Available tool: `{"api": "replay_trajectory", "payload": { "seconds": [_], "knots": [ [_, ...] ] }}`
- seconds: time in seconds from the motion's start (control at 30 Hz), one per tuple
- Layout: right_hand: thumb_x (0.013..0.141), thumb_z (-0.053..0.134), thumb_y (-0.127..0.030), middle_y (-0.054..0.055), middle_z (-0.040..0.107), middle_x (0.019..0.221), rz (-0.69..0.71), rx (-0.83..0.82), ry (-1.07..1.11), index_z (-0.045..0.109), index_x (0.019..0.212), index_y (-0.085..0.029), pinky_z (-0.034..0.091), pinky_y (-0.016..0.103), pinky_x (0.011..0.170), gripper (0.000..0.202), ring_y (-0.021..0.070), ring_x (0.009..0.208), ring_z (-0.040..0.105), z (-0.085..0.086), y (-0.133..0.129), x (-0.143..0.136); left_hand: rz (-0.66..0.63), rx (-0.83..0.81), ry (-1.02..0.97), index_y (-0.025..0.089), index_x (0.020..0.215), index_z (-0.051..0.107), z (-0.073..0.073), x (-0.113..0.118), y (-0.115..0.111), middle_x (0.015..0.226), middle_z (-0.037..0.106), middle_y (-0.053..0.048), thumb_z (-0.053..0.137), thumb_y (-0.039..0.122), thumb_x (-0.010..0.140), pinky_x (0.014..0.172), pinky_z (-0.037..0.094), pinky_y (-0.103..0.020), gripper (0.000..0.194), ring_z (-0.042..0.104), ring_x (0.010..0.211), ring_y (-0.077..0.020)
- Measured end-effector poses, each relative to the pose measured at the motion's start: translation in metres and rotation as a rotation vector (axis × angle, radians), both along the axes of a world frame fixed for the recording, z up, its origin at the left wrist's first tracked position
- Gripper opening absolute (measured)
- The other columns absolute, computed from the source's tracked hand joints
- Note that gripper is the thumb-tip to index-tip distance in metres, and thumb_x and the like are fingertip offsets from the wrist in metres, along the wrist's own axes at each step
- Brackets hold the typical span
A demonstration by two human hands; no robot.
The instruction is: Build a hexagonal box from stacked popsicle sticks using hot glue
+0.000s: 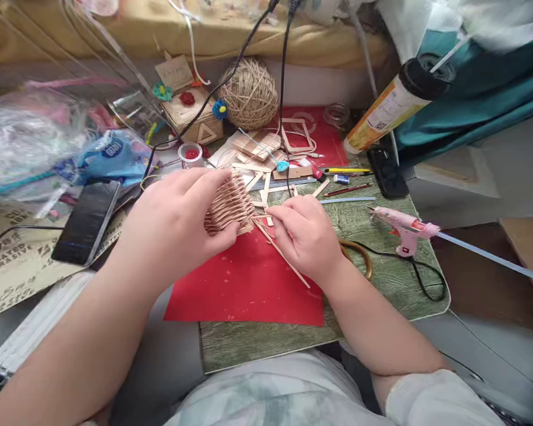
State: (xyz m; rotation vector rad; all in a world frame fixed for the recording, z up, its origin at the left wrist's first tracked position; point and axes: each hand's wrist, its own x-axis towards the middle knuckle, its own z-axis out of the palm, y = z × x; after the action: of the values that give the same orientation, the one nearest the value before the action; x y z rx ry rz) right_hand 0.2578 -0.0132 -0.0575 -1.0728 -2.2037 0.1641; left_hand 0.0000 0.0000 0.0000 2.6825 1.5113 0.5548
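Note:
My left hand (177, 216) is wrapped round a small tan woven piece (228, 204), which looks like a little basket of twisted cord; its far side is hidden behind the fingers. At the right edge of the weave, my right hand (307, 234) pinches a thin tan strand (260, 216) between thumb and forefinger. Another loose strand (288, 260) runs from the piece down to the right, below my right hand. Beneath both hands lies a red sheet (249, 290) on the green wood-patterned table (266, 346).
A pink glue gun (406, 228) with a long glue stick lies at right, its cable on the table. Wooden sticks (266, 188), a twine ball (251, 94) and a wooden box (193, 115) stand behind. Phones (87, 222) lie on both sides. Black cables (286, 77) hang down from above.

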Motion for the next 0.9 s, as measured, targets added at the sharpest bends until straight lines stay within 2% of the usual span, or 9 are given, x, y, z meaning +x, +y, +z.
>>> {"api": "replay_trajectory", "payload": {
  "seconds": [0.1, 0.2, 0.33, 0.57, 0.73, 0.9],
  "knots": [
    [0.104, 0.057, -0.017, 0.008, 0.066, 0.096, 0.005, 0.009, 0.028, 0.072, 0.12, -0.022, 0.048, 0.042, 0.084, 0.023, 0.0247, 0.09, 0.058, 0.003, 0.001, -0.002, 0.013, -0.06, -0.024, 0.021, 0.152, 0.052, 0.003, 0.0, -0.002, 0.147, 0.064, -0.007, 0.062, 0.039, 0.099, 0.119, 0.051, -0.048, 0.057, 0.061, 0.136, -0.0307],
    [0.104, 0.059, -0.017, 0.007, 0.066, 0.095, 0.02, 0.01, 0.031, 0.073, 0.124, -0.022, 0.047, 0.042, 0.083, 0.025, 0.0243, 0.089, 0.058, 0.005, 0.001, -0.002, 0.035, -0.066, -0.04, 0.025, 0.151, 0.053, 0.004, -0.001, -0.002, 0.145, 0.065, -0.006, 0.062, 0.041, 0.098, 0.115, 0.053, -0.048, 0.056, 0.062, 0.136, -0.0313],
    [0.103, 0.06, -0.017, 0.007, 0.066, 0.094, 0.05, 0.006, -0.017, 0.074, 0.122, -0.022, 0.046, 0.041, 0.079, 0.024, 0.0241, 0.087, 0.056, 0.01, 0.0, -0.003, 0.035, -0.024, -0.019, 0.023, 0.147, 0.056, 0.003, -0.001, -0.001, 0.14, 0.069, -0.009, 0.067, 0.041, 0.094, 0.105, 0.059, -0.046, 0.057, 0.066, 0.13, -0.0313],
    [0.107, 0.053, -0.016, 0.008, 0.065, 0.09, 0.036, -0.023, -0.098, 0.075, 0.113, -0.018, 0.045, 0.041, 0.079, 0.023, 0.0247, 0.086, 0.056, 0.014, 0.003, -0.015, 0.027, -0.073, -0.015, 0.025, 0.153, 0.05, 0.004, -0.002, -0.002, 0.145, 0.065, -0.007, 0.059, 0.041, 0.097, 0.112, 0.056, -0.05, 0.058, 0.063, 0.134, -0.0314],
    [0.108, 0.05, -0.014, 0.009, 0.068, 0.096, 0.087, -0.078, -0.003, 0.073, 0.12, -0.018, 0.051, 0.041, 0.085, 0.026, 0.0245, 0.091, 0.061, 0.002, 0.008, -0.022, 0.042, -0.066, -0.045, 0.028, 0.151, 0.051, 0.004, -0.002, -0.002, 0.143, 0.066, -0.006, 0.063, 0.04, 0.095, 0.111, 0.057, -0.05, 0.058, 0.064, 0.134, -0.0319],
    [0.105, 0.051, -0.007, 0.01, 0.069, 0.103, 0.07, 0.009, 0.133, 0.067, 0.135, -0.02, 0.055, 0.041, 0.086, 0.036, 0.0243, 0.095, 0.063, -0.018, 0.004, -0.021, 0.059, -0.074, -0.079, 0.031, 0.148, 0.054, 0.005, -0.002, 0.0, 0.14, 0.068, -0.007, 0.071, 0.037, 0.091, 0.11, 0.057, -0.05, 0.06, 0.065, 0.134, -0.0344]
  ]
}}
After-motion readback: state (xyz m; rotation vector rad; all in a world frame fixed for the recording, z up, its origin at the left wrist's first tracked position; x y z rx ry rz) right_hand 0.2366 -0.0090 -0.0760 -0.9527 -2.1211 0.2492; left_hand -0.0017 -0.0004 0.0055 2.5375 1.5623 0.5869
